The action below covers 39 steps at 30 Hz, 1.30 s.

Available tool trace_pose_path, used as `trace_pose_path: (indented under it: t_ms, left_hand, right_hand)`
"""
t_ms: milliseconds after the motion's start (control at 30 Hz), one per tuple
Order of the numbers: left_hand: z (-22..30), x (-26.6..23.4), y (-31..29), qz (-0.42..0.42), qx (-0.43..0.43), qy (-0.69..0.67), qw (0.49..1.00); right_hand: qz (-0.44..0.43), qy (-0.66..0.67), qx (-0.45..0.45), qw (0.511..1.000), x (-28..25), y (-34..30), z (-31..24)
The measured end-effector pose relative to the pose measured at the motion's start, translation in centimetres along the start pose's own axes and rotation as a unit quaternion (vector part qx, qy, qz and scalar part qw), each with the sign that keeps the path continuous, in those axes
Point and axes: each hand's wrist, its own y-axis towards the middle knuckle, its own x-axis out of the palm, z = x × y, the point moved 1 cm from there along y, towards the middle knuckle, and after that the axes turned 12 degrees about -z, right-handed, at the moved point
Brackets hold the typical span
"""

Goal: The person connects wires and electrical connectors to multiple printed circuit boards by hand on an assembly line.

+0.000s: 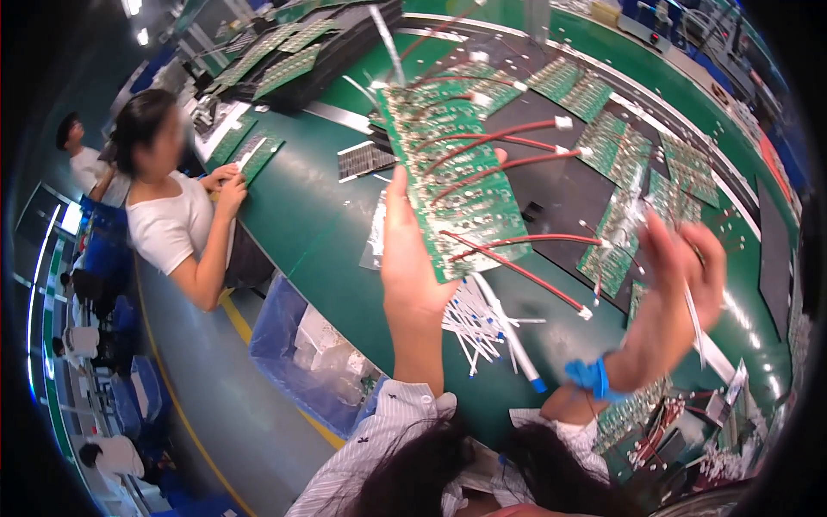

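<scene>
Over green bench, left hand half-curled around wired circuit board.

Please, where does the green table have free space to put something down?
The table looks mostly bare between the co-worker's board and the left hand; a smaller patch lies between the white strips and blue wristband. The dark mat is crowded with boards.

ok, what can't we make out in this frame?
All in the head view:
Left hand: partly hidden behind the green circuit board.
Board's back: faces away from the camera.
Board's fine parts: too small to identify.
Right hand: motion-blurred; can't tell whether it pinches anything.
White blue-tipped cables: overlap hides the count.
</scene>
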Motion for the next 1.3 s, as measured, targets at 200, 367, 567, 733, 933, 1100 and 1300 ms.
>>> trace_pose_path:
  t_ms: [200, 367, 567, 733, 933, 1100, 1300]
  left_hand:
    - [-0.5, 0.7, -0.4, -0.042, -0.04, -0.017, 0.998]
    - [-1.4, 0.4, -0.1, -0.062, -0.081, 0.007, 0.995]
    - [-1.5, 1.3, -0.3, -0.074, -0.033, 0.054, 0.995]
    - [-2.3, 1.0, 0.1, -0.053, -0.028, 0.061, 0.996]
    - [-1.5, 1.1, -0.3, -0.034, -0.029, 0.072, 0.996]
    - [-2.1, 1.3, -0.4, -0.03, -0.018, 0.049, 0.998]
    - [-2.4, 1.7, -0.6, -0.039, -0.004, 0.057, 0.998]
  right_hand:
    - [-0.234, 0.042, 0.132, 0.962, -0.3, 1.7, 5.4]
    - [-0.309, 0.062, 0.207, 0.926, 0.0, 1.4, 5.6]
    - [-0.331, 0.062, 0.209, 0.918, 0.5, 1.4, 6.1]
    - [-0.322, 0.009, 0.173, 0.931, 0.0, 1.7, 7.3]
    - [-0.326, -0.02, 0.174, 0.929, 0.7, 1.4, 7.1]
    - [-0.281, 0.02, 0.178, 0.943, 0.2, 1.5, 7.3]
    - [-0.267, 0.208, 0.164, 0.927, 1.4, 1.1, 8.6]
